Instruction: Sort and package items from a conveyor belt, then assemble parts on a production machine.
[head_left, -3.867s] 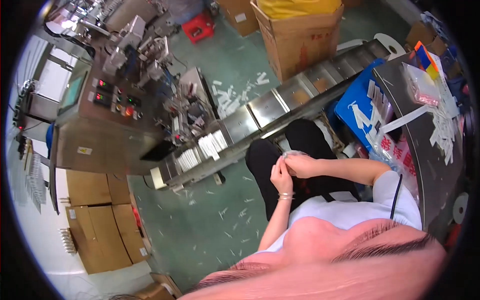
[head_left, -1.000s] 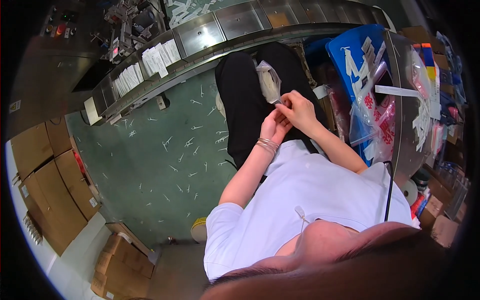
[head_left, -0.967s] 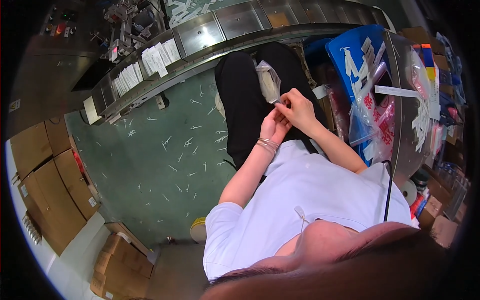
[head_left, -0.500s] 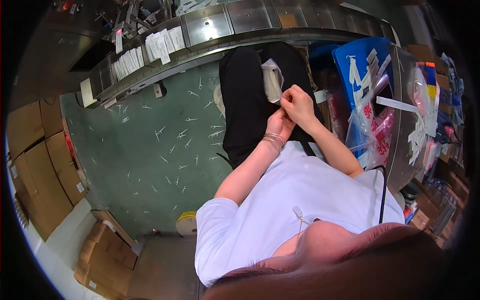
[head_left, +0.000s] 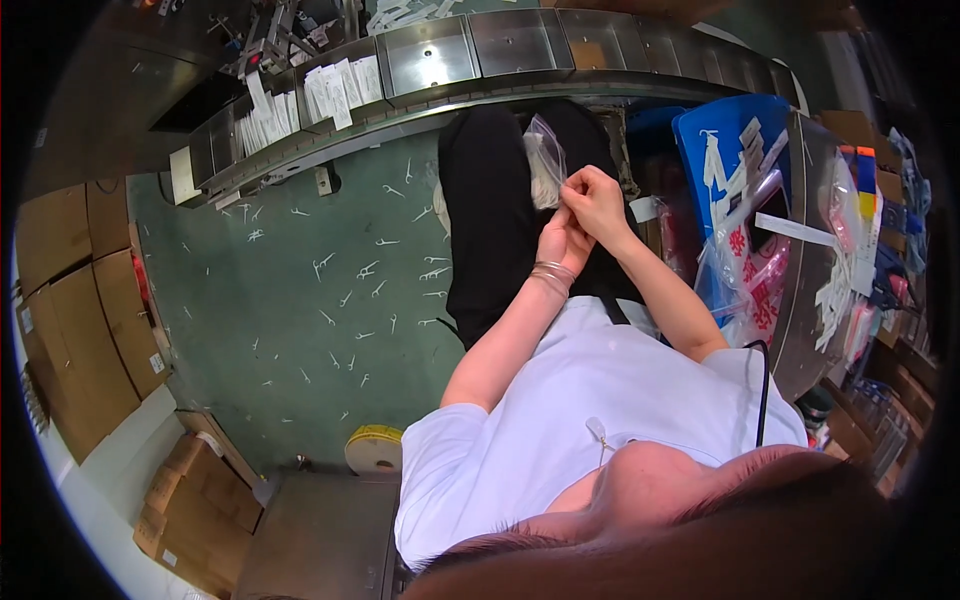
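Observation:
A clear plastic bag (head_left: 545, 158) with whitish contents lies over my dark-trousered lap. My right hand (head_left: 600, 208) is closed in a pinch at the bag's near edge, thumb and forefinger together. Just below it, my left hand (head_left: 565, 243) is turned palm up with its fingers curled up to the same edge, touching the right hand. The fingertips partly cover the edge of the bag, and what the white contents are cannot be made out through the plastic.
Along the far side runs a metal trough (head_left: 430, 60) split into compartments, with white paper packets (head_left: 340, 88) at its left. A blue bin (head_left: 700, 130) holding plastic bags and white strips stands at my right. Small white forked pieces (head_left: 368, 270) litter the green floor. Cardboard boxes (head_left: 80, 340) line the left.
The clear part of the bag stands up higher and wider beyond my fingers than before. Both hands keep together at its edge, while the whole view has shifted slightly.

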